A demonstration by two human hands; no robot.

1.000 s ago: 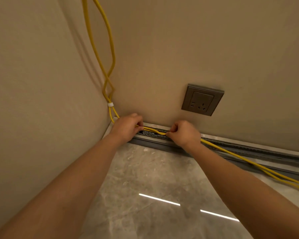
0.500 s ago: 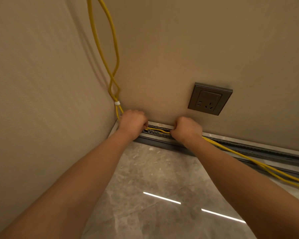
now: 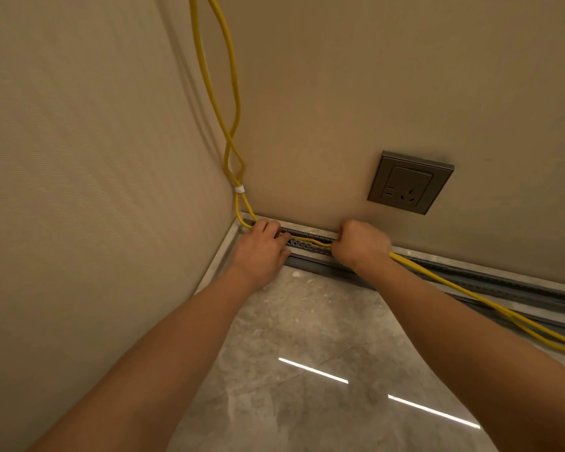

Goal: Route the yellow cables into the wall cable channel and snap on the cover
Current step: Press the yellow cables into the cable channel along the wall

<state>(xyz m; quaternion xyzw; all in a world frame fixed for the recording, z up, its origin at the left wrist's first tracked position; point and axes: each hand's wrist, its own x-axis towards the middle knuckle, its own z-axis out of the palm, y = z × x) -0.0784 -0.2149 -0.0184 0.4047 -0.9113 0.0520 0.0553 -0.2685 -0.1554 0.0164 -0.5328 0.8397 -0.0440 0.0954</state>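
Yellow cables (image 3: 310, 240) (horizontal) along channel (image 3: 503, 282)

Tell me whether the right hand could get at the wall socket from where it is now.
Probably yes. The right hand is fisted on the yellow cables at the channel, and the wall socket sits just above it on bare wall with nothing between; it would need to release the cables first.

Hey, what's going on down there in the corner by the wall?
A person is crouched at the room corner, pressing two thin yellow cables into an open grey slotted channel along the base of the wall. The left hand pins them near the corner; the right hand, closed in a fist, holds them below the grey wall socket. To the right, the cables lie loose outside the channel. No cover is fitted on the stretch between the hands.
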